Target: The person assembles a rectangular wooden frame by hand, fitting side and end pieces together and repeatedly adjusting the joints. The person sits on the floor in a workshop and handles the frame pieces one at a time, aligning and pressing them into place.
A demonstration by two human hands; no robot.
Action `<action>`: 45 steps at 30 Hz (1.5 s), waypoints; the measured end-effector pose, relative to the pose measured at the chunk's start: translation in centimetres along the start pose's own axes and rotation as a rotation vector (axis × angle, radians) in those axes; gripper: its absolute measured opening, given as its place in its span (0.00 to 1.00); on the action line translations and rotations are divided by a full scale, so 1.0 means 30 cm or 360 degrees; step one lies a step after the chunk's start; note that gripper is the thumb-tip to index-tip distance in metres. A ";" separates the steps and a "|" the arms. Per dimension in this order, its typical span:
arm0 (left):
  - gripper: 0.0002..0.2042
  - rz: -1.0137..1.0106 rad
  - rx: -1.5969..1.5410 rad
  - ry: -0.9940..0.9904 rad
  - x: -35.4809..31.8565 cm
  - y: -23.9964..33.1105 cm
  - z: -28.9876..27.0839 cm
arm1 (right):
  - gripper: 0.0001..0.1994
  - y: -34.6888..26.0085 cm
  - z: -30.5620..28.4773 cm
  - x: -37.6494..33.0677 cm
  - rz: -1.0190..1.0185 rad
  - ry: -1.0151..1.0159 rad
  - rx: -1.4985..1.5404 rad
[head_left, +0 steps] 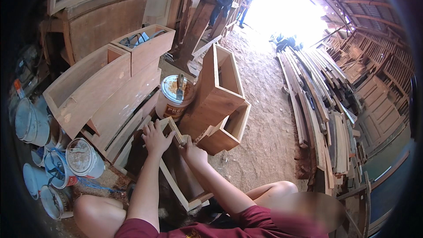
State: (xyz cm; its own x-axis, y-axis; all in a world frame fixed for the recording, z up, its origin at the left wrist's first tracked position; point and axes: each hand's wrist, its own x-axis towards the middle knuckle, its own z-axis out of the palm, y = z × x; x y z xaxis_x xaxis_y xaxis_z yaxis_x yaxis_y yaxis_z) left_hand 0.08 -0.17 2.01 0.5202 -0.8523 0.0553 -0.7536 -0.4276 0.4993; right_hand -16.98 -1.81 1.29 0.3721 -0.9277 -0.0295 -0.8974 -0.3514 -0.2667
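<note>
A wooden drawer [175, 188] lies between my knees with its open side up. My left hand [155, 138] rests flat over its far end, fingers spread on the wood. My right hand [194, 153] is closed at the drawer's far right corner, thumb and fingers pressed together. Whatever they may hold is too small to make out. Just beyond my hands stands a white bucket [166, 106] with a stained lid, and a putty knife [180, 87] lies on top. Two more wooden drawers [214, 105] stand beside my right hand.
Drawers and a low cabinet [115, 101] stand on the left, with several paint buckets [83, 161] nearer me. Long wooden planks [310, 105] are piled on the right. Sandy floor [264, 136] runs toward the bright opening, where a person [243, 12] stands. A cloth [217, 1] hangs over a post.
</note>
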 end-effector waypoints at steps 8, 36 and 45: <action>0.47 0.0015 -0.0006 -0.0008 -0.001 0.029 0.018 | 0.41 0.032 0.054 0.060 -0.0072 0.0344 -0.0103; 0.48 0.0012 0.0031 0.0005 -0.002 0.011 0.018 | 0.36 0.083 -0.019 -0.077 -0.0148 -0.0042 0.0365; 0.48 0.0002 0.0004 -0.0014 -0.004 0.021 0.004 | 0.39 0.007 -0.045 0.023 -0.0019 -0.0114 0.0031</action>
State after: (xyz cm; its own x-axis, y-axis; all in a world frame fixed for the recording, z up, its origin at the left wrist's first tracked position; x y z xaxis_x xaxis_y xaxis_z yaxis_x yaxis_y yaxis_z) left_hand -0.51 -0.36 2.22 0.5157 -0.8554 0.0485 -0.7554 -0.4273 0.4968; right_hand -17.23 -2.69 2.51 0.3990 -0.9120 -0.0947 -0.8885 -0.3590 -0.2859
